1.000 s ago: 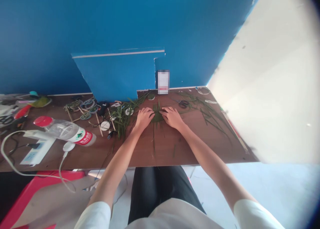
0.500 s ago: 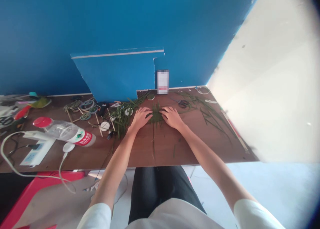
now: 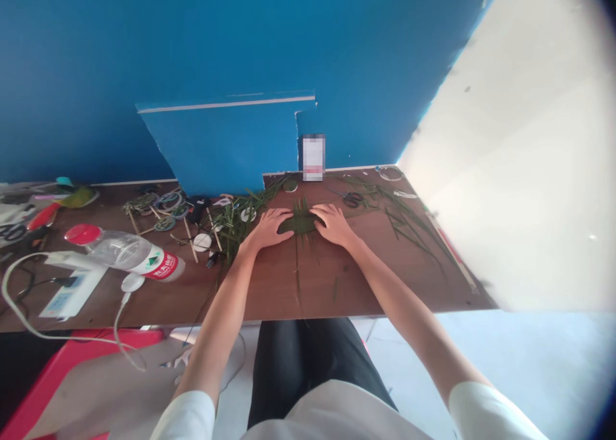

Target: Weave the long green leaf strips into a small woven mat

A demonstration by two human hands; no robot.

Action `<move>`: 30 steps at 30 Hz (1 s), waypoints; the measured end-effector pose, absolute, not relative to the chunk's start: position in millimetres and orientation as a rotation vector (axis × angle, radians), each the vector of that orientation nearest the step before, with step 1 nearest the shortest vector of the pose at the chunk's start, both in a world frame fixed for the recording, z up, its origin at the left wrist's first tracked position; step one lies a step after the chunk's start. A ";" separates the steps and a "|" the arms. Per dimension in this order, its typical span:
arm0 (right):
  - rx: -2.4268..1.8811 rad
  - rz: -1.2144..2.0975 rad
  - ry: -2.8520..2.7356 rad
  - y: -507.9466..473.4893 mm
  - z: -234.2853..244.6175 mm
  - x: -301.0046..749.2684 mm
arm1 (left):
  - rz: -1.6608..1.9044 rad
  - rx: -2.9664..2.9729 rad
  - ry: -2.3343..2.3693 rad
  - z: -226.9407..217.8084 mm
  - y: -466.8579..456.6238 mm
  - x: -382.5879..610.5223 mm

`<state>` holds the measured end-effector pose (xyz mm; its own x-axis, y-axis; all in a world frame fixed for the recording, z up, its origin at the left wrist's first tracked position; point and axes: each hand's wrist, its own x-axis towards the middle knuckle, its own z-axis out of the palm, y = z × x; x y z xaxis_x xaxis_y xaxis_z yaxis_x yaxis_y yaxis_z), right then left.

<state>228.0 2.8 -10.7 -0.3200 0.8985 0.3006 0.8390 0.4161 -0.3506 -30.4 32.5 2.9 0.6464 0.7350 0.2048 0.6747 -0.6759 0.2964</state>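
A small patch of woven green leaf strips (image 3: 301, 222) lies on the brown table (image 3: 289, 279), with long loose ends trailing toward me. My left hand (image 3: 267, 228) rests on its left side, fingers laid across the strips. My right hand (image 3: 333, 223) presses on the right side, fingers bent onto the weave. Both hands touch the woven patch; whether the fingertips pinch single strips is too small to tell.
Loose green strips (image 3: 404, 225) lie to the right, more (image 3: 235, 219) to the left. Scissors (image 3: 353, 199) sit behind my right hand. A lying water bottle (image 3: 128, 253), a white power strip (image 3: 70, 289) with cables, and small rings (image 3: 166, 203) are at the left. A blue board (image 3: 226, 142) leans on the wall.
Both hands slid slightly away from me and flattened more onto the woven patch; the trailing strips shifted a little toward the table's edge.
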 end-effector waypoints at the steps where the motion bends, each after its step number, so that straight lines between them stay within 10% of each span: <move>1: -1.470 0.203 -2.257 3.1 -10.6 229.0 | 0.437 2.670 1.147 2.7 32.9 -31.7; 30: -1.318 0.392 -2.301 5.3 -11.3 238.4 | 0.419 2.760 1.216 5.9 25.8 -18.9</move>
